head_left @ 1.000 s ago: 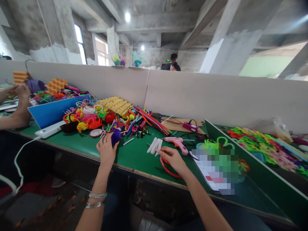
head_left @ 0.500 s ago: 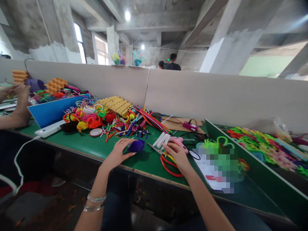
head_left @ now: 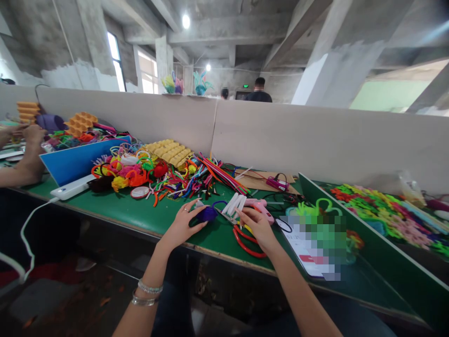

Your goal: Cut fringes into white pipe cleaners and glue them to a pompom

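My left hand (head_left: pixel 184 224) grips a dark purple fuzzy piece (head_left: pixel 207 214) with a thin purple loop, like pipe cleaner, between thumb and fingers. A small greyish-white bit (head_left: pixel 199 204) shows by its fingertips. My right hand (head_left: pixel 257 227) has its fingers curled down by the lower ends of several short white sticks (head_left: pixel 234 204); whatever is under the fingertips is hidden. Beneath that hand lie scissors with red and yellow handles (head_left: pixel 245 243), blades pointing at the purple piece. Just behind the hand is a pink glue gun (head_left: pixel 263 209).
Colourful fuzzy pieces (head_left: pixel 135 175) and a yellow egg-crate sheet (head_left: pixel 170 152) are heaped at back left. A blue divider (head_left: pixel 84 161) and white power strip (head_left: pixel 72 188) stand left. Right are a phone (head_left: pixel 301 248), partly blurred, and a green divider (head_left: pixel 372 224). Another person's arm (head_left: pixel 30 154) shows far left.
My left hand has moved right with the purple piece, closer to the scissors' tips and white sticks. The purple loop has tipped over to the right. My right hand has hardly moved.
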The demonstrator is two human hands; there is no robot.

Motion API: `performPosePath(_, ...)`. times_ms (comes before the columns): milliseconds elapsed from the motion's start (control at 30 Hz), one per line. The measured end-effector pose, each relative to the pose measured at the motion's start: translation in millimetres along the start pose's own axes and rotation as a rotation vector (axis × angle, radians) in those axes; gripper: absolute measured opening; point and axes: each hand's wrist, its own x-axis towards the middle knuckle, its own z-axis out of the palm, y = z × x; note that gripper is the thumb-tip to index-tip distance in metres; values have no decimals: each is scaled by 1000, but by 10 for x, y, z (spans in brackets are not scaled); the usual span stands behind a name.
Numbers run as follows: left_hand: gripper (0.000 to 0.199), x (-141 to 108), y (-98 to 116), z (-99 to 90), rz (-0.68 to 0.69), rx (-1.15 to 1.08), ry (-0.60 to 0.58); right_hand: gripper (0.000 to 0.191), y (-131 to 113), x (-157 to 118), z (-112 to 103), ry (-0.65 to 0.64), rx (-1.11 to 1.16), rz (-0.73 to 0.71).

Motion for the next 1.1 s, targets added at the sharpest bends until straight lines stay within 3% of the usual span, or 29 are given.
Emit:
performPosePath(367, 56, -20, -10, -36, -12, 1, -63, 29, 32, -7, 0, -12, 0, -1)
performPosePath(600, 53, -24, -32, -41, -37, -74, -75, 30, 16, -7, 4, -2, -6, 19)
performPosePath(800, 64, -37, -44, -57, -41, -56, -105, 30, 3, -9, 18, -4, -19, 26)
performPosePath(1100, 50, -37, -100, -56, -60, -200, -50, 31, 25, -6, 15, -13, 18, 47)
